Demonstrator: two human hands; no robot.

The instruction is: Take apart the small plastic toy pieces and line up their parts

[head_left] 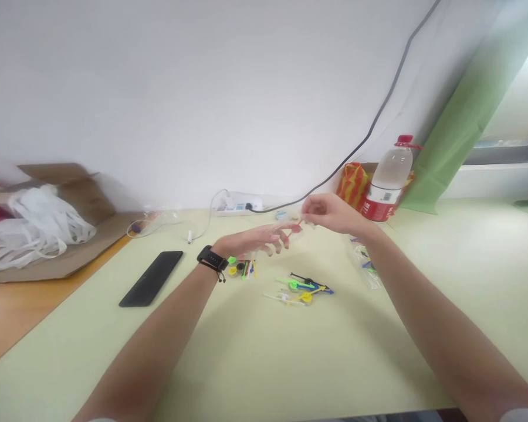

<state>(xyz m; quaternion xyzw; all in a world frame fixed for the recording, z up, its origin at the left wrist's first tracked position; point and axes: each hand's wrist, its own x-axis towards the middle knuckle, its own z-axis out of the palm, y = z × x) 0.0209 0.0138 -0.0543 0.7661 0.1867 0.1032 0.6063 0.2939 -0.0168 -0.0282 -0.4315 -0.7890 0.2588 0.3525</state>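
My left hand (257,240) is raised over the pale green table (264,351), fingers curled around a small red piece (295,228) at their tips. My right hand (328,213) meets it from the right, thumb and finger pinched on a thin stick joined to that red piece. A black watch sits on my left wrist. Below the hands lie small coloured plastic sticks with round heads (305,287), and another little heap (242,268) sits under my left wrist. The image is blurred, so the held piece's shape is unclear.
A black phone (152,278) lies at left. A clear plastic bag (365,264) with more coloured pieces lies at right. A water bottle (389,179), a striped bag (352,183), a power strip (240,205), and cardboard with white bags (39,228) line the back.
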